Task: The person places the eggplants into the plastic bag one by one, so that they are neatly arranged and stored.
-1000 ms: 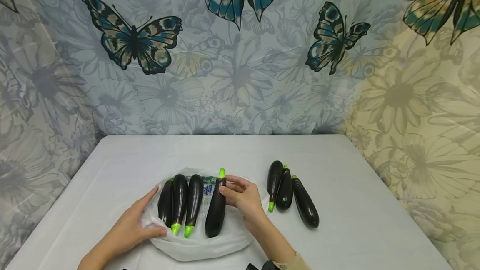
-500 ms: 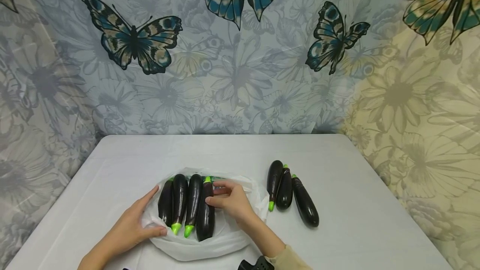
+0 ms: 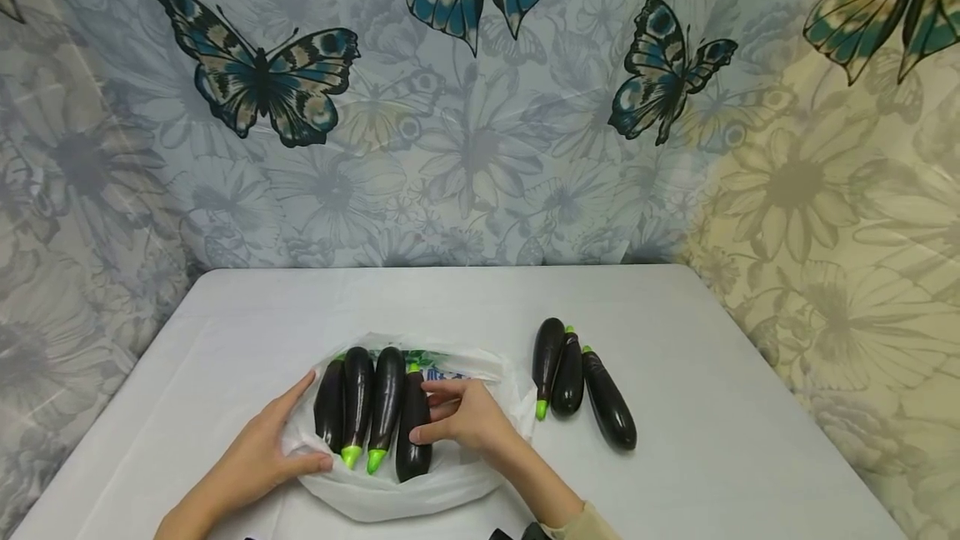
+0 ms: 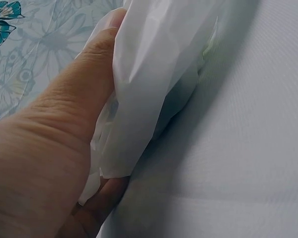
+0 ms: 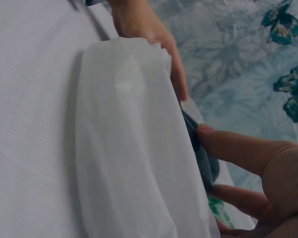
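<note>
A white plastic bag [image 3: 405, 507] lies open on the table, with a row of dark eggplants inside. Its left side is gripped by my left hand [image 3: 258, 452]; in the left wrist view the thumb [image 4: 97, 54] lies along the thin plastic [image 4: 144, 59]. My right hand [image 3: 468, 419] holds the rightmost eggplant [image 3: 412, 457] in the bag, thumb on top and fingers along its right side. Beside it lie an eggplant [image 3: 386, 398], another eggplant [image 3: 357, 398] and a partly hidden eggplant [image 3: 330, 407]. The right wrist view shows thumb and fingertips on the dark skin, behind the bag's wall.
To the right of the bag, on the white table [image 3: 712, 457], lie three more eggplants: one [image 3: 549, 357], a middle one [image 3: 567, 377] and a larger one [image 3: 611, 407]. A butterfly-patterned cloth [image 3: 480, 190] hangs behind the table.
My right hand has brought its eggplant leftward, down beside the others in the bag, then shifted slightly toward its near end. The left hand has kept its place on the bag.
</note>
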`<state>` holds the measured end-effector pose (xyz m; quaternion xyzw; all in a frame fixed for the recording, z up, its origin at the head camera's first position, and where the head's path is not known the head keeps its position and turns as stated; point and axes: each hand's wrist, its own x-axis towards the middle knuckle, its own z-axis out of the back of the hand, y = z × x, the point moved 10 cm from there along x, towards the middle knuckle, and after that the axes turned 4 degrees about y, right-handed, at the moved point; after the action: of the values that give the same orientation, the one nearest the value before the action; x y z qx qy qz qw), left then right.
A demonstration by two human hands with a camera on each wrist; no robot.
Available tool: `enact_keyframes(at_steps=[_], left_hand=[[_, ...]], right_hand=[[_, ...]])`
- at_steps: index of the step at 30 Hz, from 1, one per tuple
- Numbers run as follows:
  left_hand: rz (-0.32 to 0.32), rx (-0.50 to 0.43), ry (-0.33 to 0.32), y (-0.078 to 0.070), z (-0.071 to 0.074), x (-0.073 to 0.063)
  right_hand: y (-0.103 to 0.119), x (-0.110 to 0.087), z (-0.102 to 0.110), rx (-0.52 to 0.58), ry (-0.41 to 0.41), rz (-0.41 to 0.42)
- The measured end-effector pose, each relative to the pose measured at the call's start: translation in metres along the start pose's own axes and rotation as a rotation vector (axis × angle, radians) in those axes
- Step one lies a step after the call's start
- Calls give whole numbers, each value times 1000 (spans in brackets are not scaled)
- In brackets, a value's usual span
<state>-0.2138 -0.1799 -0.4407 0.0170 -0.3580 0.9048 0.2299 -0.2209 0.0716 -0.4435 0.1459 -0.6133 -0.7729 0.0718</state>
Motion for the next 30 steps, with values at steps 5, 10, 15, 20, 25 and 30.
enact_keyframes(at_steps=[5,10,15,20,25,30], left_hand=[[4,-1,-4,0,1,0],[-2,-6,-5,-1,0,-1],[-11,-10,-12,-2,1,0],[-13,-10,-22,-3,4,1],[-29,-1,-45,-5,7,1],[-34,2,-59,-4,9,0]], right_hand=[[-4,0,0,59,15,-2],[-8,-4,0,158,-21,20],[-10,-9,0,232,-56,31],[-8,-11,-2,169,-12,35],[-9,-11,-6,139,87,6],[-10,-14,-7,86,100,1]])
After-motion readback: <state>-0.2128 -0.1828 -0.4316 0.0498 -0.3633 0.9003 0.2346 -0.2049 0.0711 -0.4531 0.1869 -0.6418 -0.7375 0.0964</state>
